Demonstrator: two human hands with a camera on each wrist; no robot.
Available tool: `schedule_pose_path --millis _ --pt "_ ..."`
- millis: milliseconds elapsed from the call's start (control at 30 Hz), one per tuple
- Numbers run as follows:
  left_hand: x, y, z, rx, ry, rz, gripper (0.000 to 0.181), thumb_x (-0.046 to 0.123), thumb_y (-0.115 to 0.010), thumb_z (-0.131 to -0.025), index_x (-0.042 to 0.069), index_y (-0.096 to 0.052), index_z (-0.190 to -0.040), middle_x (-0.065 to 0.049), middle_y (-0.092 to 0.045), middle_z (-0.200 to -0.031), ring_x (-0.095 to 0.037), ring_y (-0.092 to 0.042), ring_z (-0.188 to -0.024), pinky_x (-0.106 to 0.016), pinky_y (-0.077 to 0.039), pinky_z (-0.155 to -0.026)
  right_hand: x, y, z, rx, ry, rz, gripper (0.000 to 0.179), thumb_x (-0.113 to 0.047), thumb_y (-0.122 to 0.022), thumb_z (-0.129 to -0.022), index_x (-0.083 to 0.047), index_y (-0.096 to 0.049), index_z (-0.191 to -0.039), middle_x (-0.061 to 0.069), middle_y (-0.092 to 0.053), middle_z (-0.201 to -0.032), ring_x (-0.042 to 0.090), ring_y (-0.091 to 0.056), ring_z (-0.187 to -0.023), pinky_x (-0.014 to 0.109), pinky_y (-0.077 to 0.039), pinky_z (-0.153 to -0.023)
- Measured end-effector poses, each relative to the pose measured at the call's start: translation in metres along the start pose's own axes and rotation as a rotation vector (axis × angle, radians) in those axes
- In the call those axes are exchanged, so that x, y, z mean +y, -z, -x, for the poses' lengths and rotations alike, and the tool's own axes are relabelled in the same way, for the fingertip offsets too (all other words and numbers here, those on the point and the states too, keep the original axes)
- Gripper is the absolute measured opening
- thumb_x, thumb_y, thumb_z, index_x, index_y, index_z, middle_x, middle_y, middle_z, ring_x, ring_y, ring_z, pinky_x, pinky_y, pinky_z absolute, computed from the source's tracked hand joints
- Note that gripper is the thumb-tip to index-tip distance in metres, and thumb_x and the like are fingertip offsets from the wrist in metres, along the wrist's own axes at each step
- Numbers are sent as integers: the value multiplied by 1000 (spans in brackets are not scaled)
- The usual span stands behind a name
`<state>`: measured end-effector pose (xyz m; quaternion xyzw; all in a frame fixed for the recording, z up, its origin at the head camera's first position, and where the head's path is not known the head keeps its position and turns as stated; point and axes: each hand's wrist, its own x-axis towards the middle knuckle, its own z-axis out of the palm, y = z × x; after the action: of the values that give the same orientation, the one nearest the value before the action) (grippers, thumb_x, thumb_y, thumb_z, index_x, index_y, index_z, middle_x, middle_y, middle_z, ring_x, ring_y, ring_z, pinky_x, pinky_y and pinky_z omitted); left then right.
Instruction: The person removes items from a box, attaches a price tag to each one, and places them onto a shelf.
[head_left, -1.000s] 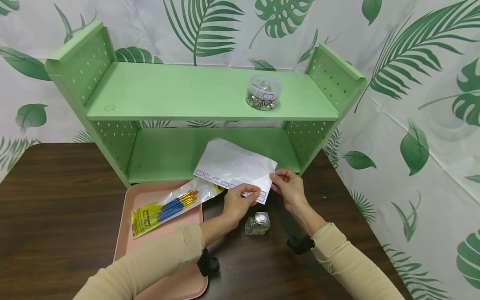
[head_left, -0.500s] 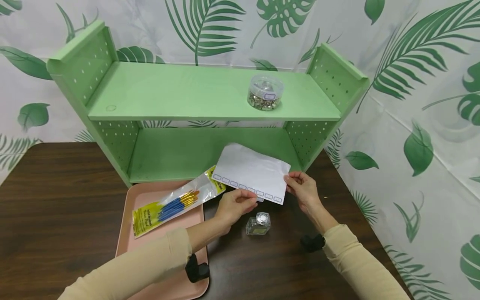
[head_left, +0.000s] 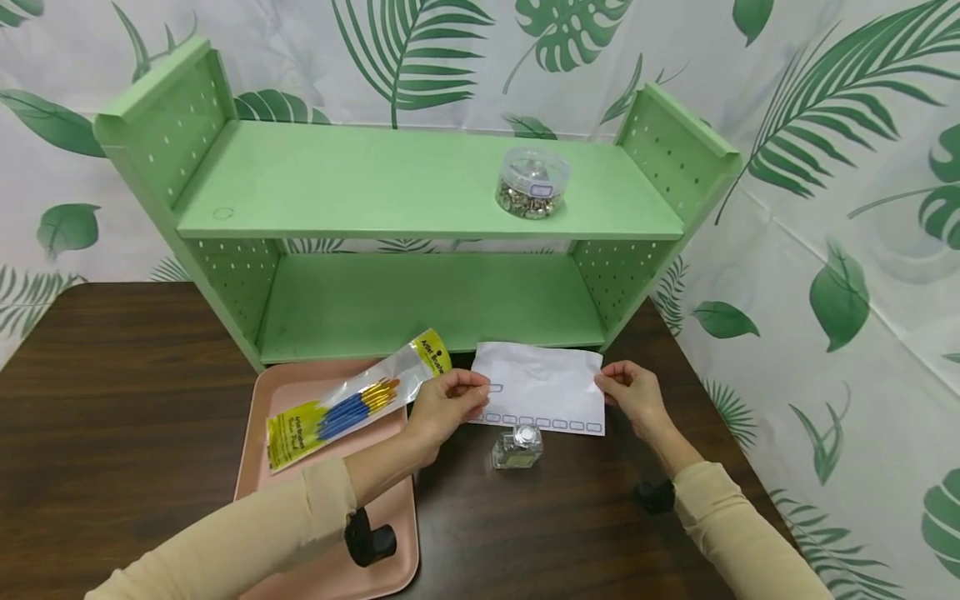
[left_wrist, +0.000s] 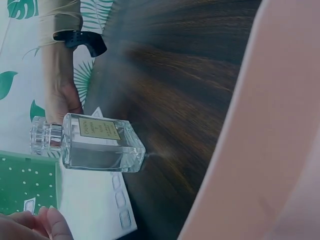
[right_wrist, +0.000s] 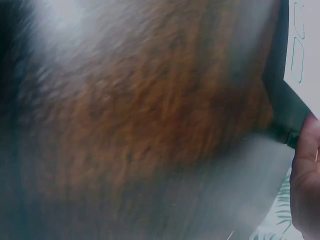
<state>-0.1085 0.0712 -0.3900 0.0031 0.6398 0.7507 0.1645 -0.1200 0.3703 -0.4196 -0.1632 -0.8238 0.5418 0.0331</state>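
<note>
Between the thumb and fingers of my left hand is a small label sticker, white with a dark outlined frame. It overlaps the left part of a white label sheet in the head view. My right hand pinches that sheet by its right edge. A row of outlined labels runs along the sheet's near edge. Just in front of the sheet stands a clear glass perfume bottle, upright on the table, with a faceted cap and a pale label. The bottle hides a bit of the sheet's near edge.
A green two-level shelf stands behind the hands. On its upper level sits a round clear jar of small metallic pieces. At left, a packet of paint brushes lies across a pink tray on the dark wooden table.
The label sheet has moved right and toward the wearer, away from the shelf front. My left hand has drawn left with a label between its fingers, while my right hand has shifted right with the sheet.
</note>
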Motion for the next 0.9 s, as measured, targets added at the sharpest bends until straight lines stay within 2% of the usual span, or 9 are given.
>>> schedule_pose_path --millis 200,467,667,767,900 --pt "3 0 -1 7 1 38 14 2 -62 -88 -5 -62 -100 0 -61 -78 -7 -62 -72 -21 -53 -67 4 0 -1 45 5 101 21 -4 -62 -88 10 -56 -103 1 -57 -78 6 -53 -67 19 -53 -61" --pt "5 2 1 41 18 56 12 1 -63 -88 -3 -62 -99 -2 -62 -78 -11 -64 -75 -22 -54 -69 7 0 -2 127 54 258 14 -4 -64 -86 6 -62 -95 8 -59 -75 8 -50 -62 18 -49 -52" --pt "5 3 3 35 23 65 13 1 -63 -87 -3 -62 -100 -3 -63 -79 -8 -63 -73 -23 -54 -68 5 -1 0 134 58 291 17 -6 -64 -86 6 -61 -97 10 -61 -77 10 -52 -62 18 -48 -52" --pt "6 3 4 23 25 66 14 1 -63 -87 -3 -62 -101 -4 -63 -80 -8 -63 -72 -25 -55 -69 1 -2 4 167 116 347 19 -8 -65 -86 4 -61 -100 14 -63 -84 8 -52 -67 15 -44 -56" --pt "9 2 5 -1 10 41 15 4 -63 -88 -3 -62 -102 -5 -64 -83 -10 -64 -75 -31 -55 -74 -17 -8 16 224 289 370 14 -6 -67 -86 2 -64 -97 16 -65 -87 7 -50 -70 11 -38 -59"
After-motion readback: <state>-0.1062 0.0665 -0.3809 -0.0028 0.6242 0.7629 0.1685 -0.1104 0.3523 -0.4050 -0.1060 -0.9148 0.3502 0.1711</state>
